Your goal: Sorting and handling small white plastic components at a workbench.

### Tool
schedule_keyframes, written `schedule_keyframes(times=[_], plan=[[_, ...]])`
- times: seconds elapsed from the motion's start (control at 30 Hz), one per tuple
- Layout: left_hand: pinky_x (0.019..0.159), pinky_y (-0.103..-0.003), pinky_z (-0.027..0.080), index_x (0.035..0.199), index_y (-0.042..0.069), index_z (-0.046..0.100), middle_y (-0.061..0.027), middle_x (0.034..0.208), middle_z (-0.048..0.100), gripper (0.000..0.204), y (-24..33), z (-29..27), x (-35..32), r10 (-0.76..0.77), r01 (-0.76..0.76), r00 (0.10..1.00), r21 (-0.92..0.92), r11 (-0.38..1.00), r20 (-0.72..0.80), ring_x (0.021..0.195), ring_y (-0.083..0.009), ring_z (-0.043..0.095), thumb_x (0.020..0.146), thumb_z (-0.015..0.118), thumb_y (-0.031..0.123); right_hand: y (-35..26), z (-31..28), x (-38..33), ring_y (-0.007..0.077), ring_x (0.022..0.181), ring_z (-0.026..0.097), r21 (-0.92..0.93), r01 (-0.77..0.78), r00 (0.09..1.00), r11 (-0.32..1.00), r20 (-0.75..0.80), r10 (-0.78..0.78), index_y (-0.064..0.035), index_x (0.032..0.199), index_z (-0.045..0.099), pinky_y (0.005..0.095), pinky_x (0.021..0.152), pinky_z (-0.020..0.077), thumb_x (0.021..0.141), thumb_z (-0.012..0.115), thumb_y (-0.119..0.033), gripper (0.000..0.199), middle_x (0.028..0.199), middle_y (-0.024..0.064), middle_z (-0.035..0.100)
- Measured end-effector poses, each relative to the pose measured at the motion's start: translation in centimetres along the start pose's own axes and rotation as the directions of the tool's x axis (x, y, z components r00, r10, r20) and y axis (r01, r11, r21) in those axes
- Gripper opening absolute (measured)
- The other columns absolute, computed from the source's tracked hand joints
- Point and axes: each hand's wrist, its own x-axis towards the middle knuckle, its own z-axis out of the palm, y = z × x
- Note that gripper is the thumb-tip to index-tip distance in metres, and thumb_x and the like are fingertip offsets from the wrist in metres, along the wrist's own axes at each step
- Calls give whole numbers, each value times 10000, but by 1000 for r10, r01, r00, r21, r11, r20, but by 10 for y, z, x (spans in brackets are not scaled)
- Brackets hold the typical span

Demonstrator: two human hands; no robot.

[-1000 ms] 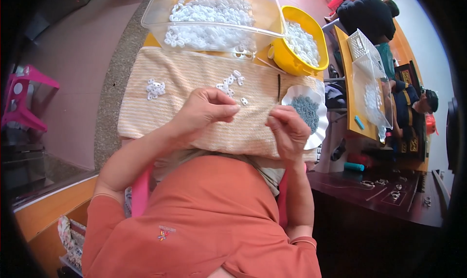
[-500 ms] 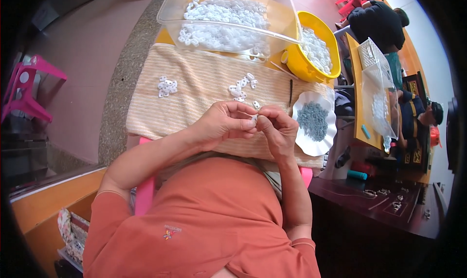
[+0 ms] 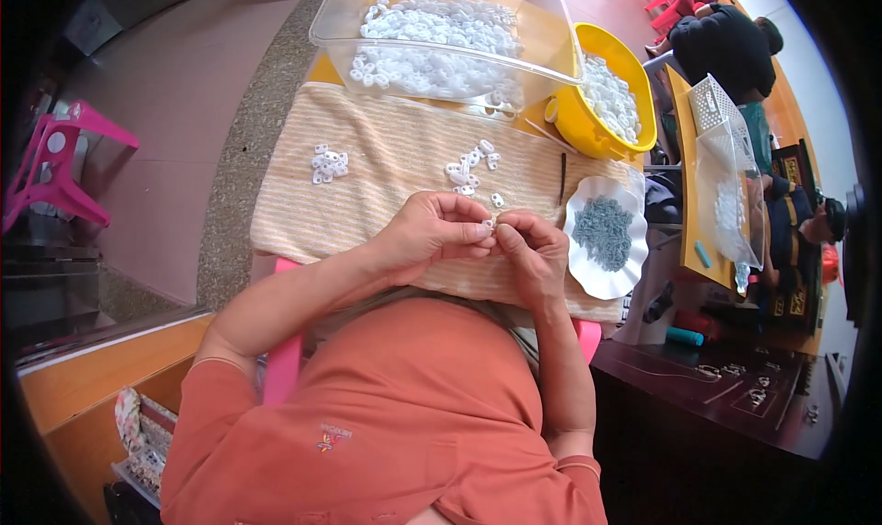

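My left hand [image 3: 432, 234] and my right hand [image 3: 533, 249] meet fingertip to fingertip over a striped cloth [image 3: 386, 171], pinching one small white plastic piece [image 3: 490, 223] between them. Just beyond the fingers lies a loose cluster of white pieces [image 3: 470, 165]. A smaller pile of white pieces [image 3: 329, 162] rests on the cloth to the left. To the right of my right hand stands a white scalloped dish [image 3: 588, 259] holding small grey-blue parts [image 3: 604, 232].
A clear plastic tub [image 3: 342, 20] of white pieces and a yellow bowl [image 3: 574, 125] with more stand at the back. A thin dark stick [image 3: 562, 178] lies on the cloth. Other people sit at a table on the right. A pink stool [image 3: 55, 171] stands left.
My hands were apart a second ago, the right one near the dish. They have come together over the cloth and now pinch one white piece.
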Motion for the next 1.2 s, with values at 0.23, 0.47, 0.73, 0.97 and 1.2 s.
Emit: schedule_keyframes(times=[0.23,0.47,0.73,0.97,1.2], plan=[[786,-276,561,1016,5,628,-91,932,666,144,2,1,-2,-5,5,1000,-14,1000,-22,852,-153,659,875,638,27,5,-1,1,104,782,613,9,27,999,1000,36,-27,43,967,641,213,686,520,913,596,-35,105,940,60,637],[783,-273,562,1014,-5,622,-98,937,660,141,-1,1,-1,-4,4,1000,-45,999,-15,853,-159,659,876,632,20,6,-3,1,96,772,604,-13,60,997,998,56,-59,47,957,635,203,689,510,913,594,-34,102,922,61,635],[775,-278,565,1016,-10,617,-103,939,656,146,-2,1,-1,-9,7,999,-51,999,-40,850,-166,660,877,636,29,4,0,1,93,784,597,26,70,995,997,63,-72,45,953,636,201,701,503,909,595,-24,91,914,57,633],[767,-282,568,1009,-5,620,-103,928,661,140,-1,1,-2,-16,12,999,-60,998,-52,849,-169,663,876,639,33,5,-1,1,98,803,598,12,80,994,997,70,-80,43,955,634,203,708,505,908,598,-23,89,924,59,634],[764,-283,570,1009,-4,621,-106,925,663,142,-2,0,-1,-9,6,999,-75,997,-39,839,-170,665,873,642,31,5,-1,1,98,805,597,14,81,994,997,74,-82,43,959,633,204,708,507,909,600,-30,94,932,60,632]])
